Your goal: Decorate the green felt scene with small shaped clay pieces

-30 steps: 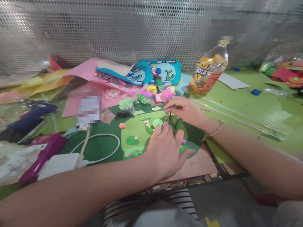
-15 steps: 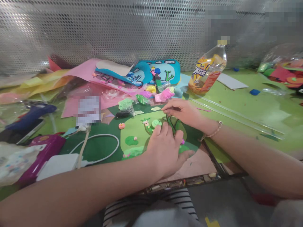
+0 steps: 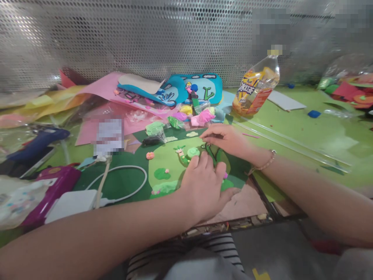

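My left hand (image 3: 202, 184) lies flat and spread, palm down, over the lower right of a green clay picture (image 3: 155, 165). Above it, my right hand (image 3: 225, 139) has thumb and forefinger pinched together over the picture's upper edge; whatever is between the fingertips is too small to make out. Dark green clay strands (image 3: 214, 151) curve between the two hands. On the picture, a light green spiral (image 3: 192, 152) and a small clay figure (image 3: 181, 153) sit just beyond my left fingers. An orange clay piece (image 3: 150, 155) is at its left.
Bagged clay lumps (image 3: 201, 116) lie behind the picture, with blue craft pieces (image 3: 211, 87) farther back. A tilted bottle (image 3: 256, 89) stands back right near clear rods (image 3: 294, 146). A white charger (image 3: 71, 206), cable and purple object (image 3: 55, 190) are at left.
My right hand has shifted very slightly down and to the right, its fingers still pinched. My left hand has stayed in place on the picture.
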Tool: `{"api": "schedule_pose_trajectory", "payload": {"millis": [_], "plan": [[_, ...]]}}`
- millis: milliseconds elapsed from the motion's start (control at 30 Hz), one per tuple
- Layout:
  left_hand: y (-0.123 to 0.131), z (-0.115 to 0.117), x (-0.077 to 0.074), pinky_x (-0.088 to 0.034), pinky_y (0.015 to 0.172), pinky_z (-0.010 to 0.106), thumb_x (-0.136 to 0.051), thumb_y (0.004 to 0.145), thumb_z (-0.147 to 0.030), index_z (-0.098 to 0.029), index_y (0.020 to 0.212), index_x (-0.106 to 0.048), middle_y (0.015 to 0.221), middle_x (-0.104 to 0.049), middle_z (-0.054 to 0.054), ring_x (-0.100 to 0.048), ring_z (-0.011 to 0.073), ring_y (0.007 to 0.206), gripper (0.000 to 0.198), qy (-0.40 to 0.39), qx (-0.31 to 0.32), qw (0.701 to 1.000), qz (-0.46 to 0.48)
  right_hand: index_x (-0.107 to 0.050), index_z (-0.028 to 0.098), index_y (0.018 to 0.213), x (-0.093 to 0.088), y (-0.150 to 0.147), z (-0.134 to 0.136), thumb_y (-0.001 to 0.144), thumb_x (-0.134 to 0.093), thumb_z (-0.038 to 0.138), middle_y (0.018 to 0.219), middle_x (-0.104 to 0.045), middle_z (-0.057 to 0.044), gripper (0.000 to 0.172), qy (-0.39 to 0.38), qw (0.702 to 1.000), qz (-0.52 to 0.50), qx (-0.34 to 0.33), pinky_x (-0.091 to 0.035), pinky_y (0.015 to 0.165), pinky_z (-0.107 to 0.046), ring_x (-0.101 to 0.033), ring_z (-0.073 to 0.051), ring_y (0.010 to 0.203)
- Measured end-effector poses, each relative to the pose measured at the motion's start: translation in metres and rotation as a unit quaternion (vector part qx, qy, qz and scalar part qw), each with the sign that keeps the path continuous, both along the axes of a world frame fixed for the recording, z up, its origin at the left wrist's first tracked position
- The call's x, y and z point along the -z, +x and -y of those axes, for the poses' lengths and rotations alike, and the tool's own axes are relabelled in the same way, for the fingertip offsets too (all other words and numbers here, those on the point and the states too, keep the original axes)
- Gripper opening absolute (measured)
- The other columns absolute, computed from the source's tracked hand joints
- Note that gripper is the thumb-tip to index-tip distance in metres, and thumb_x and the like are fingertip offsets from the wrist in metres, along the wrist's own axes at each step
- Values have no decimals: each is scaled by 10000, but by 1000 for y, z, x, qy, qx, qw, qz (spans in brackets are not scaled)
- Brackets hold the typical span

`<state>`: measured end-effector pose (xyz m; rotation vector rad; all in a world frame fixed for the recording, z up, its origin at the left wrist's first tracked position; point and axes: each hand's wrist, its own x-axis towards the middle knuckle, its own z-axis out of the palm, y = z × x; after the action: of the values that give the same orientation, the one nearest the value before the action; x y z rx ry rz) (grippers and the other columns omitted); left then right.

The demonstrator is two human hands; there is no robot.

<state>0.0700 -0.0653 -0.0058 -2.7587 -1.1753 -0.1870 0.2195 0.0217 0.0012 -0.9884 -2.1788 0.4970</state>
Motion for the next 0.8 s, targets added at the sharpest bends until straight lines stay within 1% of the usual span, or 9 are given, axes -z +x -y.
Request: {"api": "schedule_pose_trajectory", "payload": {"millis": [233, 400, 533, 600, 700, 800], "plan": [[-1, -2, 0, -340, 808, 423, -243, 846, -620, -150, 936, -506, 991, -580, 182, -456, 333, 1060, 547, -1, -1, 1000, 3, -666, 169, 873, -1, 3, 0, 818, -563, 252, 825, -654, -38, 143, -4, 1000, 21, 7, -448, 694, -276, -570, -140, 768], [-2, -2, 1, -338, 826, 428, -238, 850, -614, -148, 942, -501, 1025, -578, 190, -449, 337, 1092, 542, 5, 3, 1000, 6, -631, 163, 787, -1, 3, 1, 818, -545, 266, 735, -603, -22, 138, -28, 999, 30, 23, -442, 627, -268, -555, -130, 675], [-1, -2, 3, -334, 843, 437, -234, 849, -617, -143, 948, -503, 1051, -574, 210, -431, 350, 1132, 554, 12, 1, 1000, 8, -595, 167, 801, -1, 2, 3, 833, -514, 269, 707, -599, -6, 135, -60, 998, 21, 29, -436, 597, -258, -565, -122, 631], [-1, -2, 3, -336, 845, 436, -232, 849, -617, -143, 947, -506, 1054, -574, 212, -430, 351, 1136, 556, 10, 3, 1000, 11, -584, 170, 819, -2, 2, 4, 852, -482, 264, 694, -607, -1, 143, -73, 996, 33, 30, -437, 598, -253, -576, -121, 627], [-1, -3, 4, -337, 852, 436, -236, 851, -613, -141, 955, -506, 1056, -573, 216, -428, 349, 1141, 554, 6, 6, 1000, 13, -577, 169, 832, -5, 2, 5, 866, -456, 252, 728, -627, -11, 150, -60, 996, 65, 31, -438, 619, -252, -579, -122, 652], [-1, -3, 3, -340, 853, 437, -239, 849, -615, -141, 958, -511, 1045, -576, 217, -439, 348, 1126, 558, -2, 6, 1000, 12, -576, 168, 831, -6, 1, 6, 848, -483, 252, 774, -634, -26, 127, -42, 995, 87, 25, -443, 636, -257, -570, -128, 677]]}}
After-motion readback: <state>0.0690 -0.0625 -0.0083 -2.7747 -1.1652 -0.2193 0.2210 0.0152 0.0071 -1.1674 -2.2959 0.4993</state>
